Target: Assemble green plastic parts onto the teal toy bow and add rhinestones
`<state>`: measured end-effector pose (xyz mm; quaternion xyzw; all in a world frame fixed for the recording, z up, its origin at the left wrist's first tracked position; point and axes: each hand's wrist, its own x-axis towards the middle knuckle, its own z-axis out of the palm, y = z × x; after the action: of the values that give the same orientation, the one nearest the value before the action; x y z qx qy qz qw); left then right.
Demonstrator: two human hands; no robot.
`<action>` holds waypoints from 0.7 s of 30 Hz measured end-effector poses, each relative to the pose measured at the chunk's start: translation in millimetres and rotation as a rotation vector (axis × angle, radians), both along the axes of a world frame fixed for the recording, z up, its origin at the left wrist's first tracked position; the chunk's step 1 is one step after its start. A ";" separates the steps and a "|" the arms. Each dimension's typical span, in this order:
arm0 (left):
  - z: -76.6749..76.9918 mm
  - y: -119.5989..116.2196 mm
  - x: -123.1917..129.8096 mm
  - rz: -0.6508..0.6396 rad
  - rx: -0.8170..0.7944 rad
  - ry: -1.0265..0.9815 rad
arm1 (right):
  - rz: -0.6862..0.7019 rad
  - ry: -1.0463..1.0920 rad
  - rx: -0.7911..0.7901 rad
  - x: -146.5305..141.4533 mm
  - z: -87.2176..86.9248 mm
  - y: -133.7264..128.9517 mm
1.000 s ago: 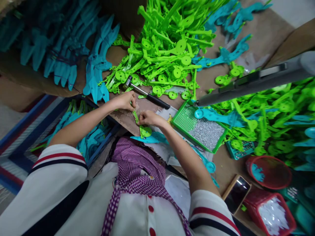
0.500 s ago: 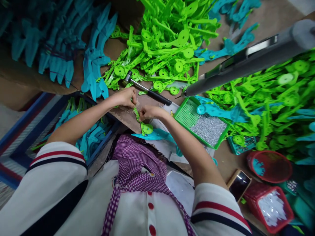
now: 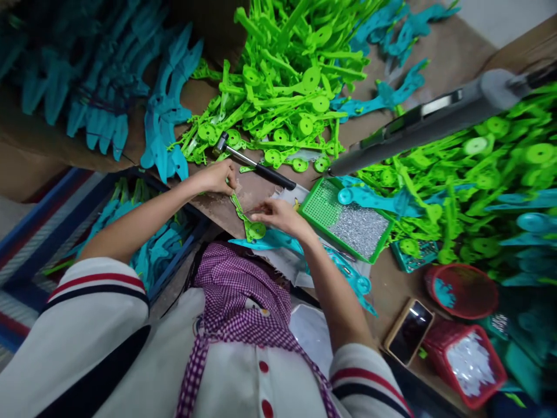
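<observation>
My left hand (image 3: 221,177) pinches the upper end of a slim light-green plastic arm (image 3: 238,204), whose round disc end points down toward my apron. Just right of that arm is my right hand (image 3: 281,216), thumb and fingertips drawn together. Whatever they hold, if anything, is too small to name. Below the disc lies a long teal plastic piece (image 3: 278,239), partly under my right wrist. A hammer (image 3: 261,165) with a black handle rests on the bench beyond my hands. To the right is a green perforated basket (image 3: 319,203) with many small silvery metal pieces.
Heaps of light-green plastic parts (image 3: 287,87) cover the bench behind and right. A grey pen-shaped power tool (image 3: 418,125) hangs over the right side. Teal parts (image 3: 165,110) stack at left. A phone (image 3: 409,331) and red containers (image 3: 461,290) stand at right.
My right hand has drawn slightly right, off the green arm, its fingers straighter. My left hand keeps its pinch. The view has shifted a little, and more teal plastic shows beside my right forearm.
</observation>
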<state>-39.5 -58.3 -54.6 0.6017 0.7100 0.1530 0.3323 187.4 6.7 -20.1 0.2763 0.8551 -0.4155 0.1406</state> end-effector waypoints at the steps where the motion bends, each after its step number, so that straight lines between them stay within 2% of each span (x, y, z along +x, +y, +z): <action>1: 0.2 -0.7 0.0 -0.003 0.000 0.000 | -0.073 0.021 0.098 10.3 0.5 -9.5; 3: 0.0 -2.2 0.0 -0.011 0.003 0.003 | -0.081 0.028 0.273 26.3 0.6 -33.4; 7: -3.1 -4.1 -0.9 -0.030 0.024 0.023 | 0.191 0.024 0.461 39.8 -4.2 -73.5; 9: -4.6 -4.6 -2.2 -0.040 0.035 0.041 | 0.220 0.009 0.521 42.0 -7.4 -79.0; 12: -2.1 -8.5 -3.1 -0.048 0.032 0.078 | 0.179 -0.014 0.538 44.5 -10.3 -74.8; 15: 8.4 -20.6 4.2 -0.028 0.064 0.113 | 0.088 -0.009 0.502 46.2 -9.7 -69.9; 19: 22.4 -45.9 36.4 0.067 0.272 0.098 | 0.014 -0.016 0.445 45.0 -6.1 -68.2; 21: 23.1 -56.7 56.2 0.050 0.316 0.054 | 0.028 -0.014 0.416 42.3 -4.2 -67.0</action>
<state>16.8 -115.1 -31.4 0.6323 0.7006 0.2551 0.2104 229.7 -60.3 -24.3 0.2904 0.9252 -0.2261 0.0923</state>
